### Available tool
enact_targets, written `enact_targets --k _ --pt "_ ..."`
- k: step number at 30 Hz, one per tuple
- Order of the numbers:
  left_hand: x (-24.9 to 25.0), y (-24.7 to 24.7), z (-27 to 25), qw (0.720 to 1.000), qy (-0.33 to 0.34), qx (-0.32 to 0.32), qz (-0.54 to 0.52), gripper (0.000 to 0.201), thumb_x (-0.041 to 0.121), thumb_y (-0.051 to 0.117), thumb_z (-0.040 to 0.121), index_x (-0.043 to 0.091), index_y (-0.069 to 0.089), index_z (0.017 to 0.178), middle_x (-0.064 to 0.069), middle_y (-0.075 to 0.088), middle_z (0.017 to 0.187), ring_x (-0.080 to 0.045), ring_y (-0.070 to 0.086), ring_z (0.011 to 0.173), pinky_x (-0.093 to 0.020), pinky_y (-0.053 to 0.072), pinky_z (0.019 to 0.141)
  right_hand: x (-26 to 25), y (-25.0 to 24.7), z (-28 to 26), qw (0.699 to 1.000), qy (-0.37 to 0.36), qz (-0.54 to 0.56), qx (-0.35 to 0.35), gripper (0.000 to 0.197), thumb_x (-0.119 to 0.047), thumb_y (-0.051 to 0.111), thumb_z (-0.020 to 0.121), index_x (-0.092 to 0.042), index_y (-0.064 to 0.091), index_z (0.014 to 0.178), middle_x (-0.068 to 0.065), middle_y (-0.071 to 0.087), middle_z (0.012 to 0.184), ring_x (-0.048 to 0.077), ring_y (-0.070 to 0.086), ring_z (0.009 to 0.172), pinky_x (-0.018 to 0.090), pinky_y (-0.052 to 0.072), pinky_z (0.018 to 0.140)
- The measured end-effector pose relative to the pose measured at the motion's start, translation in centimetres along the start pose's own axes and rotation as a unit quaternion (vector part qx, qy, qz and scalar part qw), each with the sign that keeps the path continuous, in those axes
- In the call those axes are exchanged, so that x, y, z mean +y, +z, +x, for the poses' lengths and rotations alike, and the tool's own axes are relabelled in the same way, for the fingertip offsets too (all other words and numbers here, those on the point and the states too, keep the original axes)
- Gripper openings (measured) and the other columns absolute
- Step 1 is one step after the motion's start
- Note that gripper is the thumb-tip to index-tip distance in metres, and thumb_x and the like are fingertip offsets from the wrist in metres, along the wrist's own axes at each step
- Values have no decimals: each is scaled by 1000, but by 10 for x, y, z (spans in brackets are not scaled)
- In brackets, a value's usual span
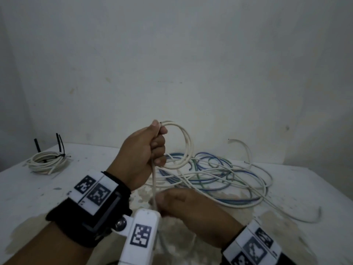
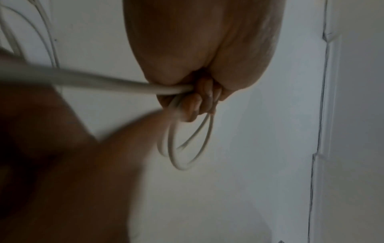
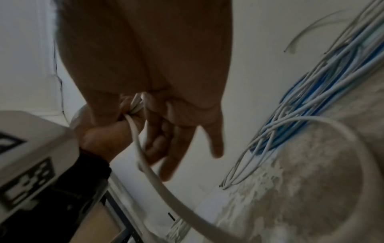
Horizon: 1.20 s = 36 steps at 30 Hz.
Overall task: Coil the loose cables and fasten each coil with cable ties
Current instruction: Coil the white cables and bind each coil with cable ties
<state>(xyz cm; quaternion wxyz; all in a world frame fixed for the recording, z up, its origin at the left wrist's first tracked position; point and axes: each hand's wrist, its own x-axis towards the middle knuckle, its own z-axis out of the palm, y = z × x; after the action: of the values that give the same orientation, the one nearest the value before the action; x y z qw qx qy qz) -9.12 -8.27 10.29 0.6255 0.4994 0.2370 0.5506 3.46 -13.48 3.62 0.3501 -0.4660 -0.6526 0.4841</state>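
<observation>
White worktop (image 1: 28,192), chalky and scuffed, against a bare plaster wall. Far left: finished coil (image 1: 46,162) of stiff white cable, cinched with a black cable tie (image 1: 60,150), tail sticking up. Centre: left hand (image 1: 142,157) clenched around a few round loops of white cable (image 1: 184,146), held above the worktop. Just nearer, right hand (image 1: 188,209) pinches the running strand below it; exact finger grip blurred. Right: loose tangle (image 1: 219,175) of white, blue and green cables, smooth and springy. Risk: the strand snags in that tangle and drags it, or springy loops pop out if the left grip eases.
</observation>
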Motion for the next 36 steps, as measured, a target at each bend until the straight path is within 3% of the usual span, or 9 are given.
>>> enact_targets --k 5,9,15,19,23,27,30,33,36 --pt "15 -15 -1 999 -20 -5 33 31 33 37 101 12 48 81 7 27 52 -4 22 36 -16 23 34 0 -34 -16 999 6 -12 -40 25 -31 54 94 -16 71 82 -2 56 61 13 50 47 22 43 49" --pt "24 -25 -3 996 -46 -12 74 32 33 38 100 10 51 82 6 27 53 -5 22 37 -16 22 33 2 -62 -16 944 -4 -329 16 60 -68 49 76 -12 69 66 5 63 62 20 57 54 22 39 51" --pt "14 -22 -13 983 -72 -54 160 33 32 41 98 6 57 86 6 22 53 -6 16 40 -16 16 38 -1 -81 -3 824 -70 -549 123 66 -75 42 78 -17 28 49 2 28 48 14 30 45 32 23 49" --pt "20 -30 -13 986 -57 -19 156 32 31 42 98 7 56 83 7 21 52 -5 15 40 -14 15 36 -7 -88 -4 794 -122 -588 97 55 -72 27 80 -26 39 53 1 47 62 15 44 62 35 38 63" --pt "40 -52 -12 988 -38 21 150 30 32 44 96 8 56 80 9 22 50 -4 16 38 -16 13 36 -5 -103 -9 787 -152 -592 78 54 -65 11 83 -27 38 57 -4 41 56 14 43 56 35 36 61" --pt "45 -56 -15 985 -39 8 170 30 32 45 94 7 57 82 7 21 52 -4 15 38 -16 13 37 -22 -121 -1 769 -162 -608 117 47 -58 14 90 -29 43 68 -7 48 63 15 48 61 33 36 64" --pt "31 -46 -16 981 -31 7 191 33 30 41 99 6 57 83 6 21 52 -6 15 39 -16 14 39 -41 -120 11 737 -139 -634 189 43 -52 39 94 -22 47 64 -4 50 59 17 48 57 32 35 54" --pt "11 -35 -15 985 2 33 170 35 31 38 100 6 55 85 2 22 55 -10 17 44 -23 13 47 -56 -103 23 782 -136 -532 296 41 -45 60 87 -14 55 59 -1 53 55 15 49 53 31 38 53" --pt "-8 -24 -14 988 38 55 138 32 29 34 102 5 50 87 0 26 57 -12 21 48 -26 17 49 -57 -75 34 848 -100 -375 361 40 -36 55 91 -5 63 68 2 57 60 16 49 57 31 32 56"
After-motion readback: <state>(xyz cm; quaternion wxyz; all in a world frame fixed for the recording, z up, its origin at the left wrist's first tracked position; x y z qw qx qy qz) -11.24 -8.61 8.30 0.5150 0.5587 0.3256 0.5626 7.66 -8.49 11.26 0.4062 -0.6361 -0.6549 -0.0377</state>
